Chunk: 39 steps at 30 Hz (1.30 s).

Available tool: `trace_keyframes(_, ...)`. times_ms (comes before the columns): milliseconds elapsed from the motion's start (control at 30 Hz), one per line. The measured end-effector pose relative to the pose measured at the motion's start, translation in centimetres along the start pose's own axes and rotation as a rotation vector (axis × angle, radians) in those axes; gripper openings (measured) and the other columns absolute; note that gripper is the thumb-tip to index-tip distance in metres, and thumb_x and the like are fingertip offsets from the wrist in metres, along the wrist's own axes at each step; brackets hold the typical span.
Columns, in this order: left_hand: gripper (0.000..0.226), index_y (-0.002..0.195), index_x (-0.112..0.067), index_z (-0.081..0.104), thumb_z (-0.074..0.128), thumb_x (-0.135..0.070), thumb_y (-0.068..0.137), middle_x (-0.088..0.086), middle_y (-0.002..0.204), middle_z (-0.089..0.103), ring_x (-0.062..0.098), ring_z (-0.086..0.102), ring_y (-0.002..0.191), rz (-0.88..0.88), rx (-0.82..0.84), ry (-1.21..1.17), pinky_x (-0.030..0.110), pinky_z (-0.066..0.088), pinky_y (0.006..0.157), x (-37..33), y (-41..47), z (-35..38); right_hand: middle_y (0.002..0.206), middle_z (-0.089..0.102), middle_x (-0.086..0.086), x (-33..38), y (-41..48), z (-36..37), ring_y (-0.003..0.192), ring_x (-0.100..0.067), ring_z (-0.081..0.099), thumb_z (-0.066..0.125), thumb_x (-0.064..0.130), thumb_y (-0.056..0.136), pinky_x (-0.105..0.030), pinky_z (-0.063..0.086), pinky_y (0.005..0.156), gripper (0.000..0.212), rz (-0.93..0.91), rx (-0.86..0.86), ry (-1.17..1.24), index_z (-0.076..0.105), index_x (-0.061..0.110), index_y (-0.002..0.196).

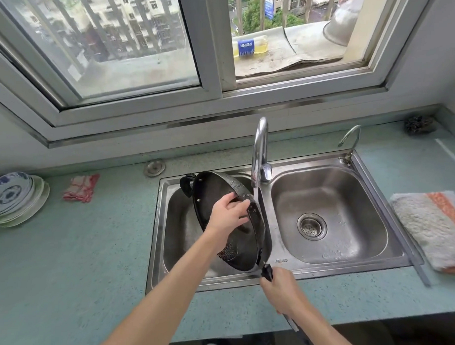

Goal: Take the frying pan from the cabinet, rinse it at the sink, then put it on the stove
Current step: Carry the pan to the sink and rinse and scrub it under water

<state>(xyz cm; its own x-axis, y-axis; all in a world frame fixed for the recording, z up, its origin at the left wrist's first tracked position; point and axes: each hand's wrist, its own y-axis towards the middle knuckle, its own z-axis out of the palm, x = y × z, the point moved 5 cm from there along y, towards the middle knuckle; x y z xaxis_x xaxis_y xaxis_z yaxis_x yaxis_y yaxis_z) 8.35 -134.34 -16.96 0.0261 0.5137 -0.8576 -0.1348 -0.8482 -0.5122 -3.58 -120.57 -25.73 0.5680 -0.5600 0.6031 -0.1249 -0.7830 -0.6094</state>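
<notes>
Pan (240, 246) tilted steeply over the left basin of the sink (285, 263), open side facing left, rim up under the tap (260, 152). Water running down from the spout onto the upper rim, droplets beading on the dark metal. Right hand (281, 290) closed tight round the long handle at the sink's near edge, holding the pan on its side. Left hand (228, 215) reaching into the pan, fingers spread and pressed against the inner surface just below the stream, not gripping anything. Small loop handle sticking up at the pan's far side, near the back of the basin. Right basin bare, strainer in its drain. On the green tabletop (76, 257): stacked plates (12, 198) far left, a red checked cloth (81, 188) beside them, a folded towel (430, 228) on the right. Window (122, 52) above, a bottle (248, 48) on the ledge outside.
</notes>
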Motion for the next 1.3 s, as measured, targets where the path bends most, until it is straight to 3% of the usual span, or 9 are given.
trace_keyframes(133, 0.059, 0.147, -0.007, 0.04, 0.065, -0.01, 0.093, 0.013, 0.119, 0.066, 0.029, 0.067, 0.11, 0.029, -0.005, 0.046, 0.039, 0.057, 0.091, 0.2, 0.0, -0.3, 0.064, 0.049, -0.001, -0.4, -0.2, 1.3, 0.05, -0.017, 0.044, 0.047, 0.022, 0.087, -0.047, 0.056, 0.05, 0.027, 0.034, -0.058, 0.053, 0.041, 0.014, 0.062)
trace_keyframes(333, 0.064, 0.149, -0.009, 0.039, 0.067, -0.011, 0.092, 0.015, 0.126, 0.062, 0.024, 0.067, 0.108, 0.032, 0.017, 0.113, 0.037, 0.059, 0.088, 0.2, 0.3, 0.1, 0.068, 0.056, -0.004, -0.9, -0.4, 2.3, 0.055, -0.019, 0.049, 0.05, 0.024, 0.088, -0.05, 0.059, 0.057, 0.027, 0.039, -0.115, 0.13, 0.05, 0.01, 0.065)
trace_keyframes(533, 0.06, 0.147, -0.007, 0.042, 0.066, -0.006, 0.092, 0.014, 0.121, 0.065, 0.024, 0.069, 0.106, 0.017, 0.027, 0.13, 0.037, 0.058, 0.089, 0.6, 0.2, 0.6, 0.08, 0.064, -0.012, -1.8, -0.6, 2.3, 0.066, -0.028, 0.061, 0.052, 0.028, 0.089, -0.053, 0.059, 0.06, 0.032, 0.033, -0.136, 0.186, 0.064, -0.002, 0.09)
trace_keyframes(700, 0.05, 0.139, -0.009, 0.047, 0.065, -0.008, 0.093, 0.015, 0.114, 0.069, 0.027, 0.071, 0.102, 0.017, -0.018, 0.1, 0.04, 0.058, 0.09, 0.8, -0.1, 0.3, 0.072, 0.058, -0.004, -2.7, -0.4, 2.1, 0.06, -0.019, 0.051, 0.054, 0.031, 0.087, -0.043, 0.055, 0.059, 0.025, 0.066, -0.143, 0.214, 0.054, 0.011, 0.072)
trace_keyframes(833, 0.031, 0.125, -0.011, 0.055, 0.063, -0.01, 0.094, 0.011, 0.099, 0.076, 0.03, 0.073, 0.097, 0.033, -0.035, 0.079, 0.044, 0.057, 0.091, 0.6, -0.9, -0.7, 0.072, 0.059, -0.001, -3.1, -0.3, 0.9, 0.061, -0.016, 0.052, 0.056, 0.031, 0.087, -0.034, 0.043, 0.055, 0.023, 0.064, -0.162, 0.214, 0.053, 0.015, 0.071)
trace_keyframes(1133, 0.022, 0.113, -0.009, 0.058, 0.06, 0.0, 0.093, 0.022, 0.114, 0.07, 0.032, 0.071, 0.1, 0.052, -0.037, -0.031, 0.043, 0.055, 0.091, 0.9, -2.8, -5.3, 0.067, 0.055, 0.006, -2.3, 1.2, -1.2, 0.058, -0.005, 0.048, 0.061, 0.028, 0.083, -0.022, 0.035, 0.049, 0.023, 0.001, -0.196, 0.135, 0.046, 0.021, 0.067)
trace_keyframes(1300, 0.027, 0.117, -0.006, 0.055, 0.062, 0.001, 0.092, 0.029, 0.121, 0.064, 0.036, 0.066, 0.102, 0.067, -0.053, -0.082, 0.045, 0.055, 0.092, 1.4, -3.5, -7.0, 0.056, 0.049, 0.006, -1.5, 2.3, -2.4, 0.057, -0.017, 0.048, 0.065, 0.026, 0.078, -0.024, 0.036, 0.048, 0.027, -0.02, -0.178, 0.129, 0.048, 0.018, 0.059)
